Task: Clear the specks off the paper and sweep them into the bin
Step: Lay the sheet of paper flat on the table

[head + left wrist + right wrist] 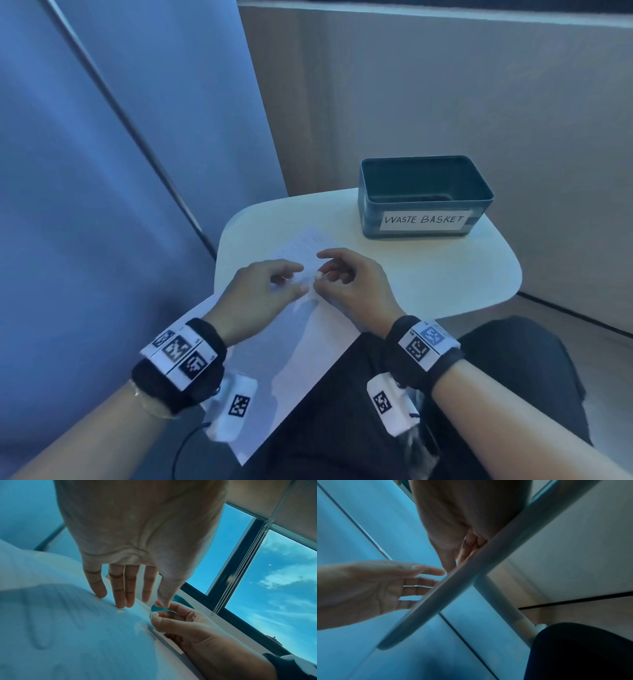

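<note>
1. White sheet of paper (301, 342) lies slanted on the small rounded white table (445, 274), its near end hanging over the edge above the person's dark-clothed lap (359, 411).
2. Left hand (260, 294) rests on the sheet with straight, relaxed fingers (120, 595), tips touching it.
3. Right hand (349, 284), just beside the left, pinches a tiny pale speck (318, 275) between thumb and forefinger.
4. Dark teal rectangular plastic bin (424, 195), labelled "WASTE BASKET", stands at the table's far right, apart from both hands.
</note>
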